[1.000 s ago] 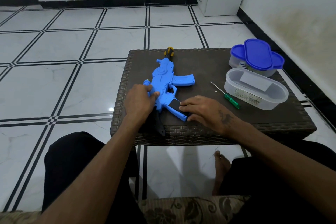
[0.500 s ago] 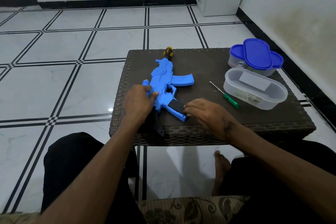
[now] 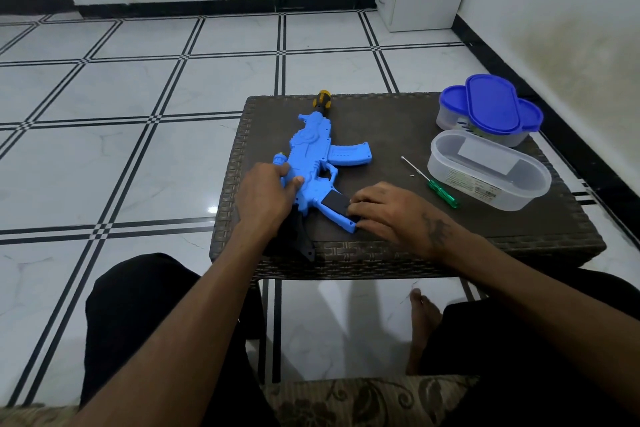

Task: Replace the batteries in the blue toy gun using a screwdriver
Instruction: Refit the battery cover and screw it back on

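the blue toy gun (image 3: 313, 163) is laid flat on the left half of the dark woven table (image 3: 398, 135), its muzzle pointed at the far edge and its black stock (image 3: 300, 240) overhanging the near edge. the orange-and-black muzzle tip (image 3: 321, 101) is seen right at the far rim. the gun body is gripped by the left hand (image 3: 265, 198), with fingers curled over its left side and the thumb laid on top, close to the table's left edge. the right hand (image 3: 389, 213) is rested on the table beside the grip, its bent fingertips pressed against the black battery cover (image 3: 335, 202) set in the grip; whether the cover is pinched or only pushed cannot be told.

a green-handled screwdriver (image 3: 431, 183) is lain untouched to the right of the right hand, its shaft pointed away and to the left, and a tiny screw (image 3: 411, 175) is seen just beside the shaft. a clear oval container (image 3: 490, 172) is placed just past the screwdriver's handle, near the right edge. behind it, a blue lid (image 3: 491, 107) is laid across two blue-lidded tubs (image 3: 450, 111) at the far right corner.

bare tabletop is left between the gun's magazine and the screwdriver, and across the far middle of the table. white tiled floor (image 3: 138, 135) is spread to the left and beyond.
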